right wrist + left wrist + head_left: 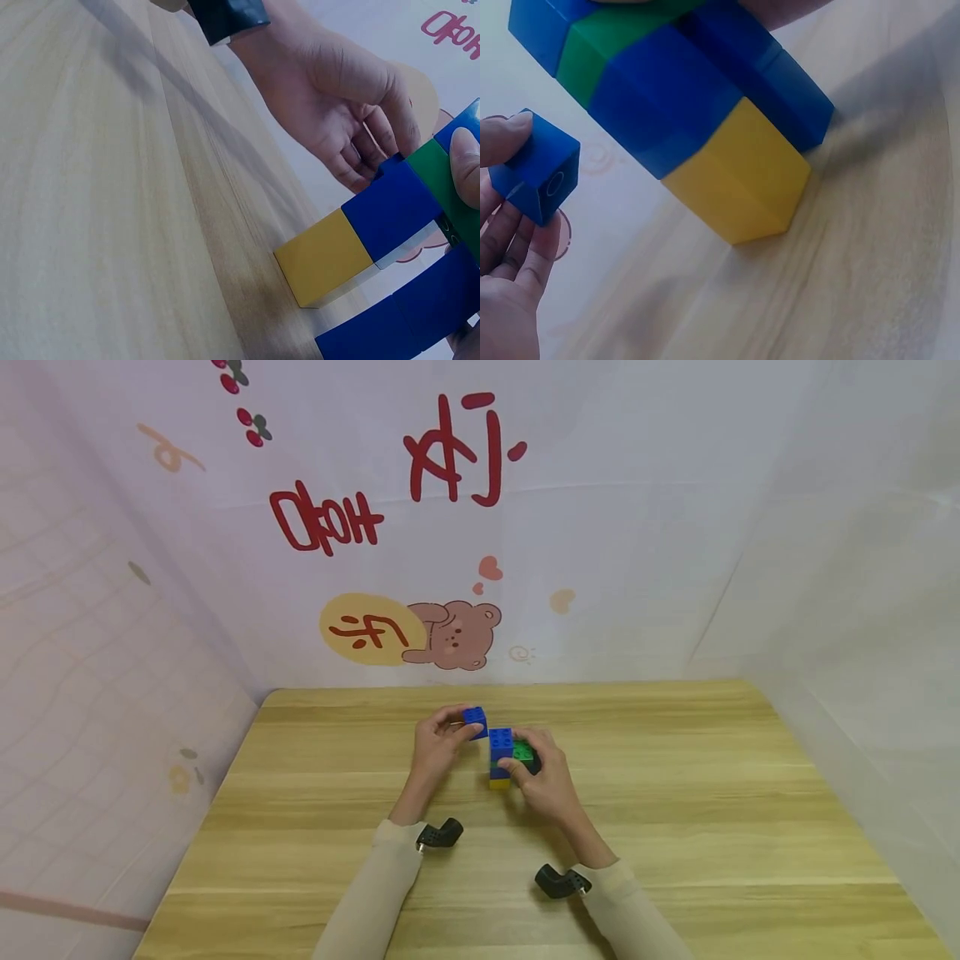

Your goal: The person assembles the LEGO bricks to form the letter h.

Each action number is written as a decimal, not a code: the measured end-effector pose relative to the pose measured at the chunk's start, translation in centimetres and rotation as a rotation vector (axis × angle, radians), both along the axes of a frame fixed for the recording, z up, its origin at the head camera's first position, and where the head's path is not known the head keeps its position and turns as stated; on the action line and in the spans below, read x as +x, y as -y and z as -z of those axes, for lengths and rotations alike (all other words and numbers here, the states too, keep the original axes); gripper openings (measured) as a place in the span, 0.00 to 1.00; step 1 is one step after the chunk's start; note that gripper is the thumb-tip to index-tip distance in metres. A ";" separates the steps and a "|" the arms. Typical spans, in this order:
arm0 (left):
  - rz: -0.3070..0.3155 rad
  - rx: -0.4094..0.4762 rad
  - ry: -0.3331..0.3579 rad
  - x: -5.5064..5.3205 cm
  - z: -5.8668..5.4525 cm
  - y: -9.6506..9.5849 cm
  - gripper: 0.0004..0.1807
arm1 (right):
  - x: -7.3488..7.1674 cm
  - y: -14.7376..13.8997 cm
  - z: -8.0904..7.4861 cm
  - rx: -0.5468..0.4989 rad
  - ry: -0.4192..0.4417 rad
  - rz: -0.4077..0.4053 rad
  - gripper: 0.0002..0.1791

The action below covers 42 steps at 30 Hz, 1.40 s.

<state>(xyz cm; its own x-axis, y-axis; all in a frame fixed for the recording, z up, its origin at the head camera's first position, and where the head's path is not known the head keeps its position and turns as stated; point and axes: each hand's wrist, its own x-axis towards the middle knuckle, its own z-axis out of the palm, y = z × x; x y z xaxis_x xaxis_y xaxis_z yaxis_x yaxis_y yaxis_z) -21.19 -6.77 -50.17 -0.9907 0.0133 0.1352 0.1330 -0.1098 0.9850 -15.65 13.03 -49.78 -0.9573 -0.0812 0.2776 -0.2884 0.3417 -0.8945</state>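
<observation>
My left hand point(435, 745) pinches a small blue building brick point(476, 722) between thumb and fingers, left of a brick stack and apart from it. In the left wrist view that brick point(538, 169) shows its hollow underside. My right hand point(551, 783) grips the stack high up, thumb on its near side and fingers behind. The stack has a yellow brick point(739, 176) at the bottom, a blue brick point(667, 97) above it, then a longer green brick point(439, 174) and a blue brick point(501, 741) on top. A second column of blue bricks point(409, 307) stands under the green brick's other end.
The stack stands on a wood-grain table point(675, 810). Behind the table hangs a white cloth point(637, 543) printed with a bear and red characters. Dark wrist mounts point(441, 833) stick out from both sleeves.
</observation>
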 end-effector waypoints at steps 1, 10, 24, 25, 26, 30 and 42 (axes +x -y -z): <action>0.002 0.001 -0.002 0.1 -0.1 0.1 0.18 | 0.0 0.0 0.0 0.004 0.000 -0.001 0.24; -0.003 -0.033 -0.020 0.8 -1.3 0.4 0.17 | 0.1 -0.2 0.2 0.008 -0.012 -0.024 0.23; 0.028 0.004 -0.026 1.7 -3.5 0.8 0.17 | 0.1 -0.3 0.0 0.010 -0.019 -0.024 0.22; 0.027 0.000 -0.028 1.7 -3.6 0.8 0.17 | 0.1 -0.3 0.0 0.012 -0.020 -0.024 0.22; 0.028 0.001 -0.030 1.8 -3.7 0.8 0.17 | 0.1 -0.3 0.0 0.015 -0.020 -0.024 0.22; 0.036 -0.005 -0.043 1.9 -4.1 0.8 0.17 | 0.1 -0.2 0.0 0.013 -0.014 -0.020 0.22; 0.085 0.036 -0.111 2.4 -5.2 0.3 0.17 | 0.1 0.3 -0.3 0.029 0.015 0.007 0.23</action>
<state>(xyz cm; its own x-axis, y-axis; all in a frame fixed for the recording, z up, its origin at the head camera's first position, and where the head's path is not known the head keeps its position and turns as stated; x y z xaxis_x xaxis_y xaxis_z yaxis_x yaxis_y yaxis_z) -18.78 -7.10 -44.96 -0.9651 0.0898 0.2460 0.2297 -0.1606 0.9599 -15.54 12.76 -49.52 -0.9620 -0.0825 0.2604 -0.2722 0.3700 -0.8883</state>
